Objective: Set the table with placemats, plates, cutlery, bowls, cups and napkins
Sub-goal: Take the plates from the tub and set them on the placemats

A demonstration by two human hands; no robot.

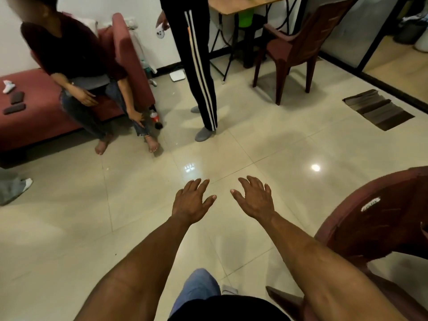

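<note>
Tiled floor (139, 205) under left hand (191, 201) and right hand (256, 200) — both spread, seemingly empty.

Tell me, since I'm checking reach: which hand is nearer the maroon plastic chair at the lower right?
Right. The right hand hovers just left of the maroon plastic chair; the left hand is farther left.

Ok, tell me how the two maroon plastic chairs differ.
The far chair stands upright by the wooden table, all of its legs in view; the near chair sits close at the right edge, cut off by the frame. The near one shows a white scuff on its seat. Both are maroon plastic.
</note>
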